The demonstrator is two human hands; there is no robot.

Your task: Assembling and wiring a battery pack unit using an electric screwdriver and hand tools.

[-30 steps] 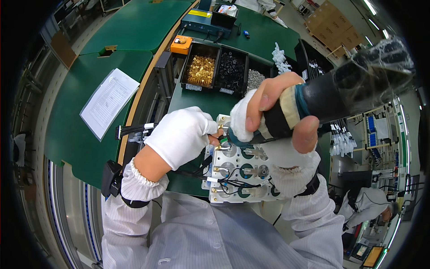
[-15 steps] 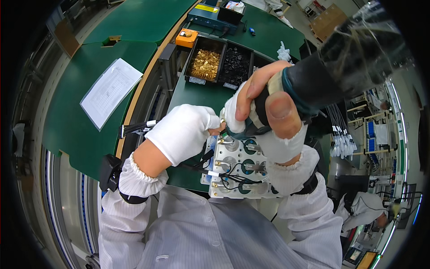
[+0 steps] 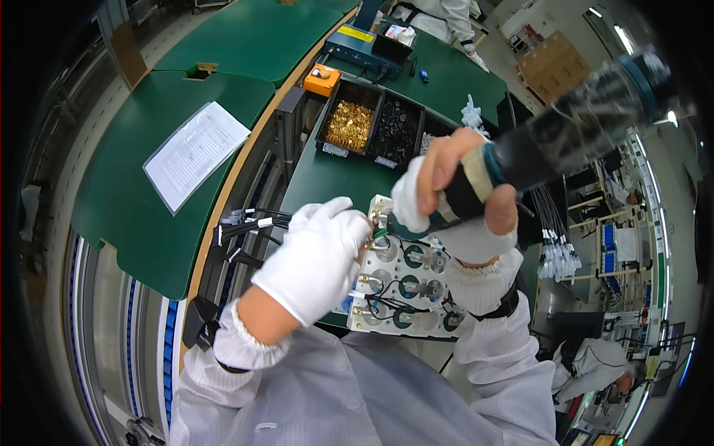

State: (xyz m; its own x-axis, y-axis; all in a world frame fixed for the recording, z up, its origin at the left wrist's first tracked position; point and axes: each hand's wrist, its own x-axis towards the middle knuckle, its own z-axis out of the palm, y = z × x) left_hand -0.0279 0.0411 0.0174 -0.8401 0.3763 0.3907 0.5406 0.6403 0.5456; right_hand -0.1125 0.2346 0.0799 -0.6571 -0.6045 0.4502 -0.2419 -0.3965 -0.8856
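Observation:
My right hand [image 3: 446, 182], in a white glove with bare thumb and fingertips, grips a dark, taped power screwdriver [image 3: 547, 145]. The tool slants down to the left, its working end low beside the far left part of a white plate assembly [image 3: 361, 322]. Round openings, metal tabs and small brass fittings cover the plate, and thin black wires [image 3: 390, 303] lie across its near half. My gloved left hand [image 3: 316, 253] is at the plate's left edge, fingers closed beside the tool's end. What its fingertips hold is hidden. A small green piece [image 3: 380, 234] shows between the hands.
Ahead stand black bins with brass parts [image 3: 349, 125] and black parts [image 3: 393, 128], near an orange box [image 3: 321, 79]. Black cables [image 3: 245, 229] hang over the table edge at left. A paper sheet [image 3: 195, 154] lies on the left green table. Another person's sleeve [image 3: 457, 22] shows at the far side.
The screwdriver has swung lower and farther off in my right hand. My left hand has come nearer to me and slightly right. The whole view has shifted a little.

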